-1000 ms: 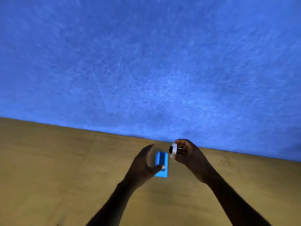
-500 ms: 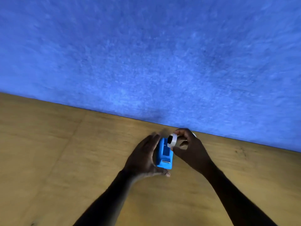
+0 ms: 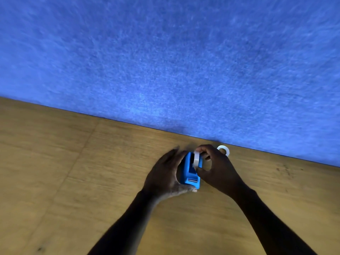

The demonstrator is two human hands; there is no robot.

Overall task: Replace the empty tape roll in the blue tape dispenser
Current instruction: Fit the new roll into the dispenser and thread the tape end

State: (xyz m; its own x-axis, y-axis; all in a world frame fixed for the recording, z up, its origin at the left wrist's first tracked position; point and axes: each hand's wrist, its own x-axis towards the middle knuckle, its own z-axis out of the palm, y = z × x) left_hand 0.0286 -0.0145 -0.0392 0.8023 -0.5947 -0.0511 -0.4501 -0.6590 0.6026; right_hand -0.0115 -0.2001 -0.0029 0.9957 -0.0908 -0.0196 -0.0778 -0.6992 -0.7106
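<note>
So we're at the wooden table (image 3: 92, 181) against the blue wall (image 3: 165, 52), and we'd say we're a bit past halfway. Our left hand (image 3: 163, 176) wraps around the blue tape dispenser (image 3: 190, 173), steadying it on the table. Our right hand (image 3: 219, 171) pinches a white tape roll (image 3: 196, 159) between thumb and fingers, right over the dispenser's slot, apparently not seated yet. Another white ring (image 3: 223, 150) lies by the wall, probably the empty one. Left to do: seat the roll and thread the tape. No readable brand or label anywhere.
</note>
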